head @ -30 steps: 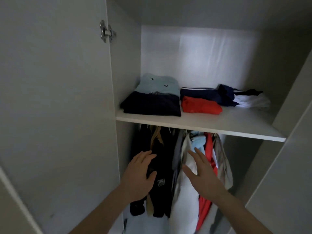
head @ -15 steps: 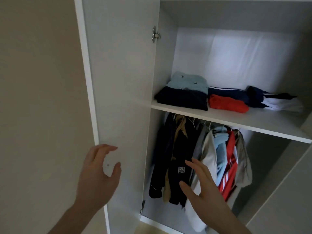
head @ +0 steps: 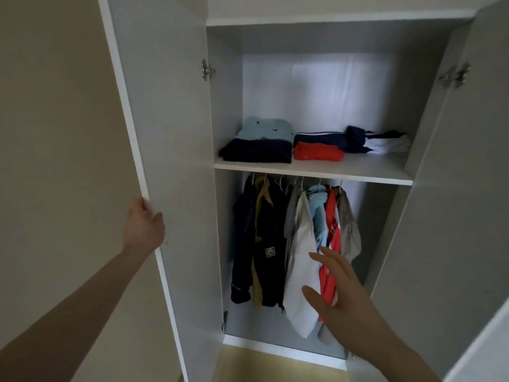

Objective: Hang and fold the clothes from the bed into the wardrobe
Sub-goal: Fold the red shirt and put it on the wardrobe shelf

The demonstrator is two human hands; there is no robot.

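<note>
Two bare hands in view. Left hand (head: 143,227) grips the outer edge of the left door (head: 170,150), fingers curled round behind the panel, thumb on the inner face; arm stretched out from the lower left corner of the view. Right hand (head: 334,289) held loose, fingers straight and slightly spread, grasping nothing; it sits in front of the hanging clothes at the lower right of the opening, contact with the cloth cannot be told.

Wardrobe (head: 311,22) stands with both doors swung wide; right door (head: 454,188) runs along the right edge of the view. Metal hinge (head: 206,70) near the top of the left door, another (head: 454,75) on the right.

Shelf (head: 314,169) crosses the middle of the wardrobe. On it, toward the left end: a folded light blue top (head: 265,129) lying on a folded dark garment (head: 257,153). Just beside these, at the middle: a folded red garment (head: 318,151) at the front edge, a navy one with a white stripe (head: 319,137) behind it. Toward the right end: a navy and white garment (head: 382,142), less neatly folded.

Below the shelf, clothes hang on white hangers, packed close: dark jacket (head: 243,238) at the left, then a tan piece (head: 263,194), a black jacket with a small white patch (head: 271,244), a white shirt (head: 301,260), a light blue shirt (head: 318,213), a red and white top (head: 332,232), and a grey-beige garment (head: 348,227) at the right end.

Wooden floor (head: 264,365) shows under the wardrobe's bottom edge.
</note>
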